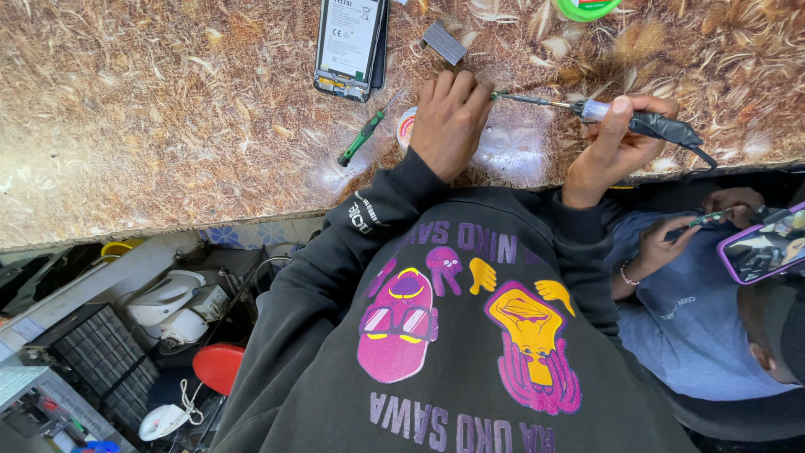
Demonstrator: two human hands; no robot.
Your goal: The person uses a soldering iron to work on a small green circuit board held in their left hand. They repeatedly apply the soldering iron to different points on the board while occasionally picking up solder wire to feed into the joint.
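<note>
Your right hand (616, 143) is wrapped around a soldering iron (625, 117): thin metal shaft, pale translucent collar, black handle with a black cord trailing off the counter's edge. Fingers are curled fully round the handle, index finger laid over the collar. The iron lies nearly level above the counter (168, 109), its tip pointing at your left hand (449, 122).

Your left hand rests knuckles-up on the counter, fingers folded down tight; whether it pins anything beneath cannot be told from here. Partly hidden under its edge sits a small round roll (406, 127), white with a red rim.

Count on the counter:
- one soldering iron, in your right hand;
- one screwdriver (362, 134), green and black handle, lying loose just beside your left hand;
- one opened phone (350, 44), back off, battery showing, at the far edge;
- one small grey metal block (444, 42) next to the phone;
- one green round lid or tub (587, 7), cut off by the frame.

At the right edge, another person's hand (662, 243) holds a slim tool near a second phone (765, 247) with a purple case.
</note>
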